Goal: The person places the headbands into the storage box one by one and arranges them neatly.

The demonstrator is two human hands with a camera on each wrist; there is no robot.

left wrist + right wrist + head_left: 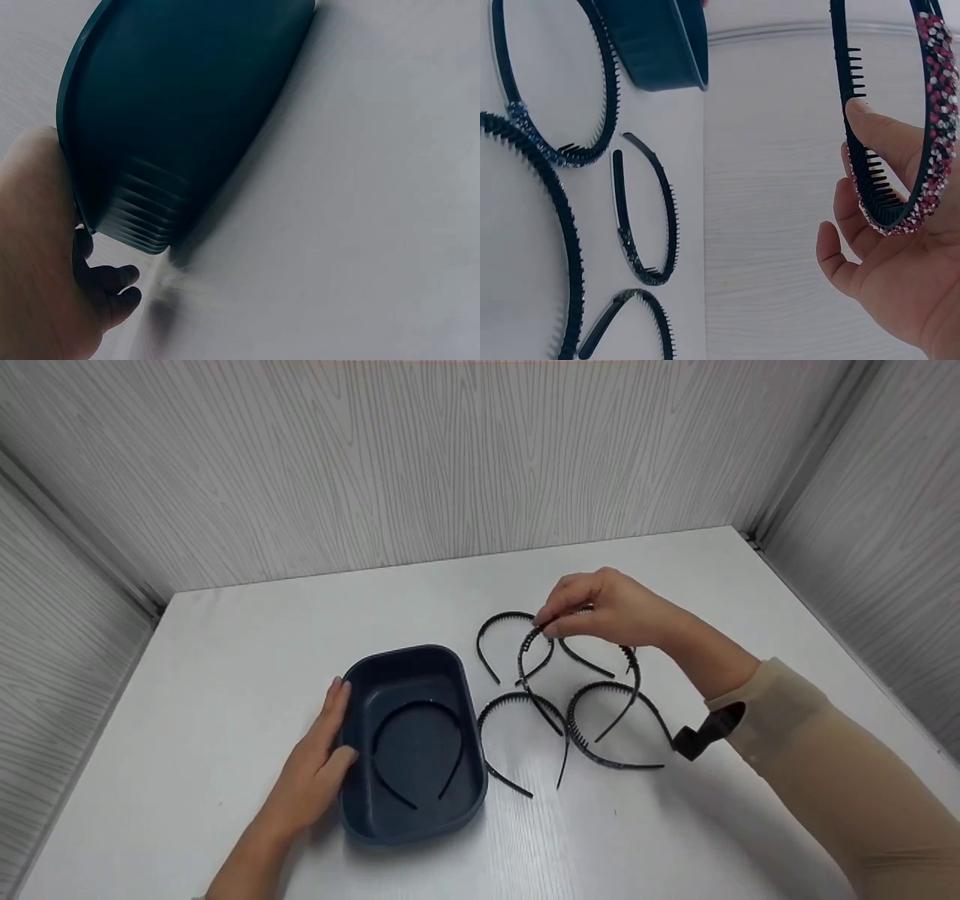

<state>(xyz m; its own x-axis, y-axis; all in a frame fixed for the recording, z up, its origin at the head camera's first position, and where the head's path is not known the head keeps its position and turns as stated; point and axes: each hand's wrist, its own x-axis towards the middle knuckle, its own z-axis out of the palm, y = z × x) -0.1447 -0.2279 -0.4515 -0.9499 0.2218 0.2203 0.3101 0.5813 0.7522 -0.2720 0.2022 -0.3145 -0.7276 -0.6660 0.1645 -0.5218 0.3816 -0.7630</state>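
The right hand [600, 604] pinches the raised headband [939, 105] right of centre, whose ends should carefully clear the other headbands [571, 240], while the left hand [315, 765] grips the blue box [412, 834] at lower centre

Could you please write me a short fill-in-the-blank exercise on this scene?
1. The right hand pinches a ____.
2. In the head view, the left hand grips the container on its ____ side.
3. Inside the container lies exactly ____ headband.
4. The table is coloured ____.

Missing words: headband; left; one; white.
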